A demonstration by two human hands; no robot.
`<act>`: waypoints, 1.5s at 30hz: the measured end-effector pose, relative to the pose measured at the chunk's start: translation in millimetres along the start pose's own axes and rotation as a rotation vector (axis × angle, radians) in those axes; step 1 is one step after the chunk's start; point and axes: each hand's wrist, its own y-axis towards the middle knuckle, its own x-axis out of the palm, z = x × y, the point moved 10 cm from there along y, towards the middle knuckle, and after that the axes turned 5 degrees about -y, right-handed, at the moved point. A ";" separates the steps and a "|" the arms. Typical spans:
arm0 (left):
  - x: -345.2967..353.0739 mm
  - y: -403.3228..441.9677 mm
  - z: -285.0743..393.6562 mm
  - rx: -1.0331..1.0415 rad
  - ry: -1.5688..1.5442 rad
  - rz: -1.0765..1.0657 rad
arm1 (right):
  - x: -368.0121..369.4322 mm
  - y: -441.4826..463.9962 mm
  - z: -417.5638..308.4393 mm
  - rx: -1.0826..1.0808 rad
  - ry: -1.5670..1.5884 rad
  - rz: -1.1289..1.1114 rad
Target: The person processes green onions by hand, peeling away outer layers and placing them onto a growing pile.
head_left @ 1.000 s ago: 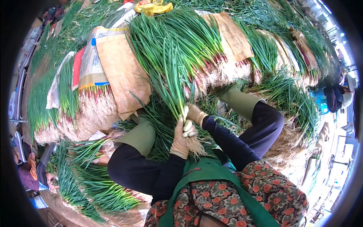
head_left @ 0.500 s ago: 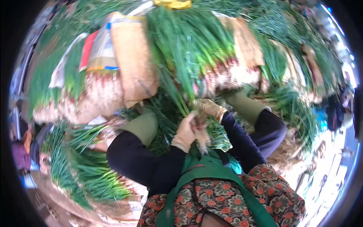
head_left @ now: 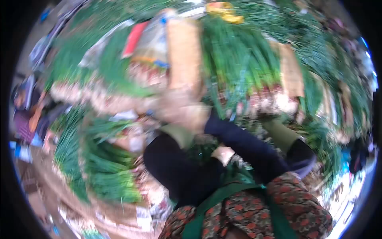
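Observation:
My right hand (head_left: 197,116), in a pale glove and smeared by motion, is stretched out to the left across my knee. It grips spring onions (head_left: 133,87), whose green leaves point left in front of the laid-out bundles; their pale root ends blur into the glove. Low near my lap, partly under the right sleeve, is my gloved left hand (head_left: 223,154); its fingers are hidden. Ahead of me a thick row of spring onions (head_left: 242,59) lies with green tops away and reddish-white bulbs toward me.
A tan cardboard sheet (head_left: 184,55) and a printed sack (head_left: 150,44) lie over the bundles. More spring onions (head_left: 111,175) are piled at left beside my knee. A yellow bag (head_left: 225,12) is at the back. Another person (head_left: 32,111) sits at far left.
My right hand has swung left with spring onions, away from the left hand. The left hand has dropped toward my lap. The whole view has shifted, moving the scene rightward.

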 end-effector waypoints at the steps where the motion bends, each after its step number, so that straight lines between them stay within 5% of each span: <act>1: -13.9 3.4 2.9 -0.099 -0.063 0.073 | 14.9 19.0 -2.9 -0.028 -0.065 -0.025; 5: -57.5 29.9 15.2 -0.354 -0.186 0.378 | -0.4 22.9 20.5 0.080 -0.237 -0.048; 7: -56.2 38.3 30.1 -0.326 -0.125 0.464 | -30.9 3.1 45.7 0.214 -0.250 -0.019; 10: 5.1 37.2 109.7 -0.026 -0.291 0.376 | -101.1 -120.4 198.6 0.642 -0.057 0.376; 12: 8.2 36.8 109.4 -0.026 -0.268 0.385 | -92.5 -230.3 326.0 0.975 -0.070 0.324; 13: 11.6 38.8 108.2 -0.037 -0.246 0.390 | -81.3 -253.5 318.9 1.091 -0.154 0.094; 14: 13.8 39.5 105.3 -0.048 -0.222 0.395 | -48.5 -301.3 387.8 0.983 -0.223 0.189; 17: 13.4 42.5 96.8 -0.081 -0.232 0.391 | 0.2 -321.7 379.0 1.144 0.063 0.300; 19: 6.8 43.7 89.7 -0.083 -0.191 0.410 | 5.4 -251.7 319.8 0.919 0.434 0.321; 23: 4.4 45.5 85.8 -0.079 -0.114 0.443 | 26.3 -219.0 342.9 1.362 -0.014 0.206; 25: 2.5 46.5 81.9 -0.098 -0.103 0.453 | 39.1 -196.4 353.1 1.214 0.020 0.417; 27: 3.9 46.2 88.6 -0.088 -0.085 0.478 | 69.2 -162.1 343.9 0.934 -0.389 -0.097; 28: 10.2 45.5 98.1 -0.064 -0.074 0.480 | 61.1 -167.5 309.5 0.863 -0.101 -0.070; 37: -17.1 62.2 95.9 -0.006 -0.077 0.443 | 76.7 -252.3 224.0 0.582 0.080 -0.843; 39: -24.3 79.6 82.1 -0.008 -0.075 0.399 | 31.2 -224.8 275.4 0.354 -0.090 -0.447; 41: -16.2 108.4 77.2 -0.017 -0.077 0.384 | -43.7 -236.0 354.4 0.447 -0.847 -0.155; 43: 6.6 147.1 93.1 0.095 -0.028 0.362 | -135.9 -276.6 365.1 0.963 -0.218 0.520; 44: 0.6 170.1 87.2 0.114 -0.046 0.357 | -148.9 -282.2 361.5 0.996 -0.233 0.577; 45: -6.4 190.5 87.4 0.149 0.045 0.420 | -112.6 -298.9 439.8 0.760 -0.060 0.565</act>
